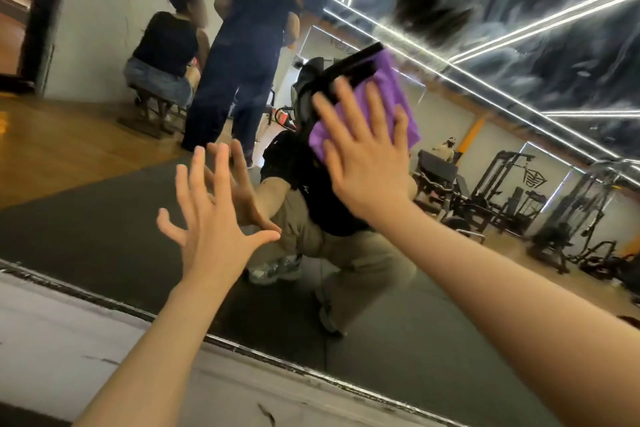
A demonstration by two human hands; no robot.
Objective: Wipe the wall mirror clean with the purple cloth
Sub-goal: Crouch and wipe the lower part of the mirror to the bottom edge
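While the right hand (367, 170) presses the purple cloth (388, 94) flat against the wall mirror (104, 218), fingers straight and spread, the left hand (211, 218) rests on the glass, fingers apart.

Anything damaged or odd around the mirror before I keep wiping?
The ledge below the mirror looks scuffed, with chipped dark marks along the mirror's bottom edge. Otherwise nothing stands out: right hand presses the purple cloth flat on glass.

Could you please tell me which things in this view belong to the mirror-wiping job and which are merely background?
Part of the job:
- purple cloth
- right hand, pressing the cloth flat
- left hand, spread against the glass
- wall mirror

Just background, seen as reflections:
- gym machines
- two people by the wall
- ceiling light strips
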